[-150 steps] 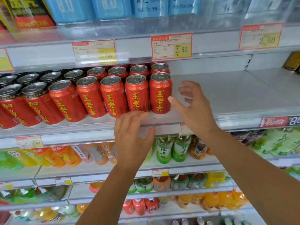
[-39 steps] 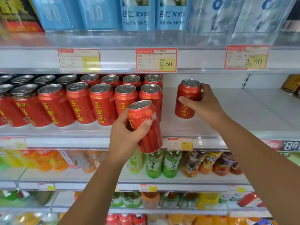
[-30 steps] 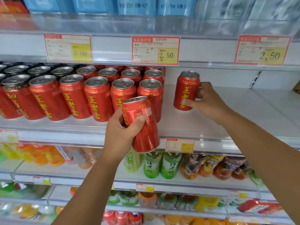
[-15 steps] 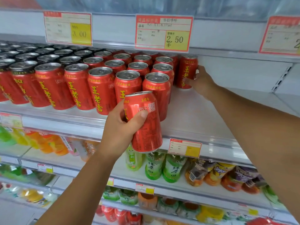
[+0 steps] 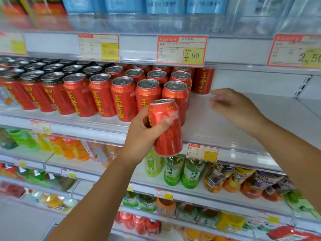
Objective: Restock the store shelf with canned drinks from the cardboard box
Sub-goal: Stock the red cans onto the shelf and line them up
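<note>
My left hand (image 5: 145,133) grips a red can (image 5: 167,133) with yellow lettering, held upright in front of the shelf's front edge. Behind it, several rows of the same red cans (image 5: 121,96) fill the left part of the white shelf (image 5: 217,122). One red can (image 5: 203,80) stands alone at the back, right of the rows. My right hand (image 5: 232,106) hovers above the bare shelf, fingers loose, holding nothing, a little in front of that back can. The cardboard box is out of view.
A shelf rail above carries red-and-yellow price tags (image 5: 181,50); blue cartons (image 5: 165,6) stand over it. Green tea bottles (image 5: 173,173) and other bottled drinks fill the lower shelves. The right half of the can shelf is bare.
My right hand has let go of the can at the back of the shelf and pulled back toward me. My left hand still holds its can.
</note>
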`<action>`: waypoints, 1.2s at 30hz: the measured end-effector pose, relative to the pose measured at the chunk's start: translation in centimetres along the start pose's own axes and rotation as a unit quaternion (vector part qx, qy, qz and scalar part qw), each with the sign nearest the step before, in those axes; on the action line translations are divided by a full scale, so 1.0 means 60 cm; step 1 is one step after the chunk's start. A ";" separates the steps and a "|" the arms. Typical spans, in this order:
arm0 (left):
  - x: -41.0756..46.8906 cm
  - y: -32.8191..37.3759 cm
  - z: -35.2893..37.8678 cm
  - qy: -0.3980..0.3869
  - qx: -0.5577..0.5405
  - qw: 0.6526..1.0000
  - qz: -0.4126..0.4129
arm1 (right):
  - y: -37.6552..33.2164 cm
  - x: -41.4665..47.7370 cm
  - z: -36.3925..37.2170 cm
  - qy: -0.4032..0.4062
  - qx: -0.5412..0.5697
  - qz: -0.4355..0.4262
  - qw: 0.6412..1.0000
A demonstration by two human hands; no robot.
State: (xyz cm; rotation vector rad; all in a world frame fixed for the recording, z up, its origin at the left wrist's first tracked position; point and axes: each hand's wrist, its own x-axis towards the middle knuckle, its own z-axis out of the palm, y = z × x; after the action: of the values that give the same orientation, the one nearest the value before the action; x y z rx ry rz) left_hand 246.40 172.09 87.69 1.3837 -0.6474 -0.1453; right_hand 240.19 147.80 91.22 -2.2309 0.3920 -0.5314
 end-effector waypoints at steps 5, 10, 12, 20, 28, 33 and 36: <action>-0.018 0.021 0.033 -0.001 -0.034 0.999 -0.003 | -0.035 -0.138 0.005 -0.129 0.090 -0.034 0.987; -0.018 0.042 0.089 -0.014 -0.024 0.999 0.024 | -0.060 -0.170 0.040 -0.078 0.084 -0.050 0.992; -0.012 0.046 0.105 -0.017 -0.008 0.999 0.037 | -0.064 -0.167 0.045 -0.008 0.081 -0.047 0.996; 0.005 -0.035 0.015 0.017 0.386 0.910 0.152 | -0.035 -0.088 0.007 0.064 0.064 0.013 0.996; 0.010 -0.112 -0.008 -0.001 0.425 0.862 0.278 | 0.015 0.024 0.026 0.022 0.064 0.061 0.996; 0.009 -0.115 -0.008 0.002 0.432 0.855 0.287 | 0.029 0.077 0.042 0.058 0.060 0.065 0.994; 0.007 -0.116 -0.007 0.003 0.434 0.855 0.285 | 0.036 0.105 0.049 0.076 0.055 0.075 0.993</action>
State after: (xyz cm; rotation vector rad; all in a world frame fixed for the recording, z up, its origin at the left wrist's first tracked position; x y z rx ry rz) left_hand 248.86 170.81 81.28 1.9658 -1.1717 0.7163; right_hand 246.86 145.51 89.38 -2.0431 0.5897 -0.6287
